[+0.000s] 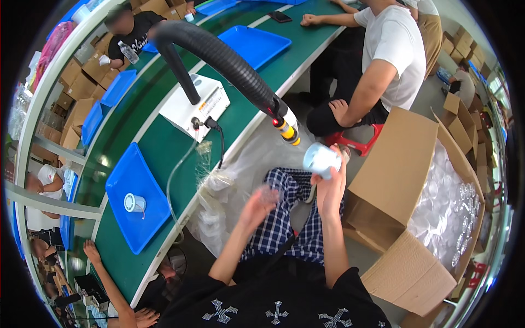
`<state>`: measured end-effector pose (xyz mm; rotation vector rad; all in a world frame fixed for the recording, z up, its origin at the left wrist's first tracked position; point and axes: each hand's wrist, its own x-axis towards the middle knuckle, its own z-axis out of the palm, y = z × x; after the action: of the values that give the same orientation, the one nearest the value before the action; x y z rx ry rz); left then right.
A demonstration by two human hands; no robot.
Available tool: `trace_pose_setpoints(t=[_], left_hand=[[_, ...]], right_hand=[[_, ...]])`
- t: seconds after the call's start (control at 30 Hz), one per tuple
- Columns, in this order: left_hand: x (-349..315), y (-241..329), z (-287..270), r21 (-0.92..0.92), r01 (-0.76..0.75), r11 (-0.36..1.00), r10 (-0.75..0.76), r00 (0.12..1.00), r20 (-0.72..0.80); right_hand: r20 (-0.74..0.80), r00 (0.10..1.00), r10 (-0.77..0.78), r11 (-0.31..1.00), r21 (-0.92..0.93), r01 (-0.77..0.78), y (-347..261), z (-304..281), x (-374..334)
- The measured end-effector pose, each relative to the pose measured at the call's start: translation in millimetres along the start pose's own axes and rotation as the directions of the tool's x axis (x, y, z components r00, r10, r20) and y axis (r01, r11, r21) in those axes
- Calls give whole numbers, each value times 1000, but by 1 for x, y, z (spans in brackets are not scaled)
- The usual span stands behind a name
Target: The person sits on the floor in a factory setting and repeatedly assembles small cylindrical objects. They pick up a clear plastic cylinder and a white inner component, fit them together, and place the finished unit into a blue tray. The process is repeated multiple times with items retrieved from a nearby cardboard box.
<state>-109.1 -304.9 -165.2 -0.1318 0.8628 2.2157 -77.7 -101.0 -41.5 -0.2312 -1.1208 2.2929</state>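
Observation:
My right hand [330,188] is raised and grips a small pale blue cup-shaped piece [320,159], its open end turned toward the yellow-and-black nozzle [288,131] of a black flexible hose [219,52]. My left hand [258,203] hovers lower, over my checked trousers, blurred by motion; something clear and small seems to sit at its fingertips [269,192], but I cannot make it out. One more pale blue cup [134,203] stands on a blue tray [150,221] on the green bench.
A white box unit [197,104] sits on the green bench [164,145]. An open cardboard box [404,262] of clear plastic parts stands at my right. A person in a white shirt [391,54] sits close ahead on a red stool. Other workers' hands and blue trays line the bench.

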Motion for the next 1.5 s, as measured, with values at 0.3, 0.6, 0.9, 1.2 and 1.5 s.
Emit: trace_pose_setpoints(t=[0.3, 0.6, 0.9, 1.2, 1.5], left_hand=[[0, 67, 70, 372, -286, 883, 227, 954, 194], [-16, 72, 76, 673, -205, 711, -21, 950, 311], [-26, 70, 91, 689, -300, 660, 95, 943, 319], [-31, 56, 106, 643, -303, 703, 77, 932, 355], [-32, 42, 118, 751, -403, 523, 193, 914, 356]], right_hand=[[494, 845, 206, 594, -749, 293, -32, -17, -55], [396, 879, 265, 618, -769, 160, -32, -25, -43], [284, 922, 263, 828, -557, -65, -17, -24, -56], [267, 927, 263, 873, -476, -111, -16, -22, -59], [196, 955, 224, 888, -445, -117, -15, -22, -64]])
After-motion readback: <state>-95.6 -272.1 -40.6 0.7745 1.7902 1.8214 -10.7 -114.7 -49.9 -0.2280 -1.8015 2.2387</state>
